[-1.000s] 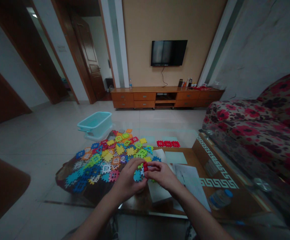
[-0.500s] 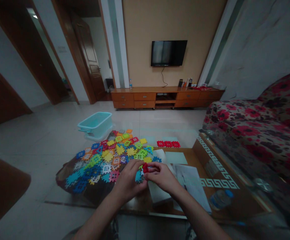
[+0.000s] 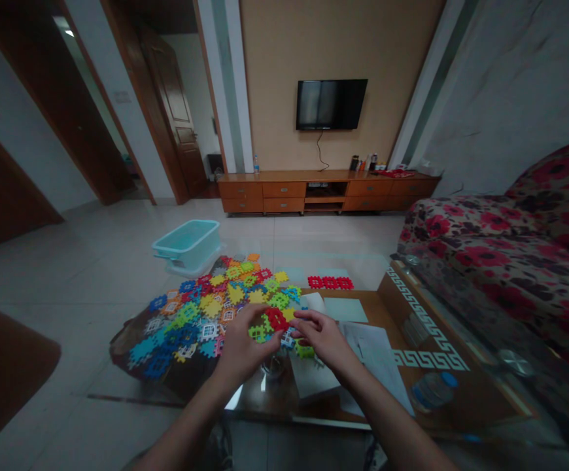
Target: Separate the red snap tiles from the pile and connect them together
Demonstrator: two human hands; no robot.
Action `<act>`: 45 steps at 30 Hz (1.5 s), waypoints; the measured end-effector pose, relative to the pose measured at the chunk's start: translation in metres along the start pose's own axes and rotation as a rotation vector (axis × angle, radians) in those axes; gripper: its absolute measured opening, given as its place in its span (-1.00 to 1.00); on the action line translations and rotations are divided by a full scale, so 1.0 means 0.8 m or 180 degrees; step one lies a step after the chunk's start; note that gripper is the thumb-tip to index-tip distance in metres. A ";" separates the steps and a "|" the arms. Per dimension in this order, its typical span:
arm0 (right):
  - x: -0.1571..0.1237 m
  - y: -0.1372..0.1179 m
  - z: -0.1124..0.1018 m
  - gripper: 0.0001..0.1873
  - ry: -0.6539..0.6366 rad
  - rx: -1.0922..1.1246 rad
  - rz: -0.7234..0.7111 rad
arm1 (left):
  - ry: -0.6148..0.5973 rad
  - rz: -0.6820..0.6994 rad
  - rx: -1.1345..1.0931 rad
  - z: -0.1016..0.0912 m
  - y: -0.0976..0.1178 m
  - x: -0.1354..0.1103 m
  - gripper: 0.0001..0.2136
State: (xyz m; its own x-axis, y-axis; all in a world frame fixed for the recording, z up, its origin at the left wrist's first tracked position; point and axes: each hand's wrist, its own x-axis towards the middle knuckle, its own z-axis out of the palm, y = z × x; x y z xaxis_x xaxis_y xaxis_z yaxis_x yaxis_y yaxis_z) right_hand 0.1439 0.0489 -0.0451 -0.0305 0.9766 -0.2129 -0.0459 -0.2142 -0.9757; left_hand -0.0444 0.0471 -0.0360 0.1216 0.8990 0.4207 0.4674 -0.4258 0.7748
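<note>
My left hand [image 3: 245, 343] is closed on a red plastic interlocking tile [image 3: 277, 320] with toothed edges, pinched between thumb and fingers above the glass table. My right hand [image 3: 321, 337] has its fingertips pinched at the tile's right edge; the exact contact is partly hidden. Beneath and beyond my hands spreads a pile of similar tiles, including yellow ones [image 3: 212, 305], blue ones [image 3: 157, 365] and a white window-patterned one [image 3: 208, 330]. Farther back on the glass lies a row of red tiles [image 3: 330, 282] joined edge to edge.
A pale turquoise bin [image 3: 191, 243] stands beyond the pile. Papers [image 3: 380, 366] and a blue-capped bottle [image 3: 434, 391] show at the right of the glass table [image 3: 265, 418]. A flowered sofa [image 3: 505, 229] borders the right side.
The red tile has turned from edge-on to showing its broad face, tilted. My left hand has shifted slightly left, and my right hand has moved a little right, its fingers less overlapping the tile.
</note>
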 end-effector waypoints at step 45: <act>-0.009 -0.004 0.004 -0.69 0.0120 -0.0599 -0.0816 | 0.0013 -0.0808 -0.1124 0.010 -0.006 0.000 -0.58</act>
State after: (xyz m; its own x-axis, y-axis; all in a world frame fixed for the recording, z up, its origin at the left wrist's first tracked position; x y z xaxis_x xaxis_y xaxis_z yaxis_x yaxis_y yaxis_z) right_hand 0.1411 0.0427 -0.0401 -0.0046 0.9991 0.0427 0.1382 0.0429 -0.9895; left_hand -0.0396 0.0501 -0.0438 0.0376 0.9796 0.1974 0.1538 -0.2009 0.9675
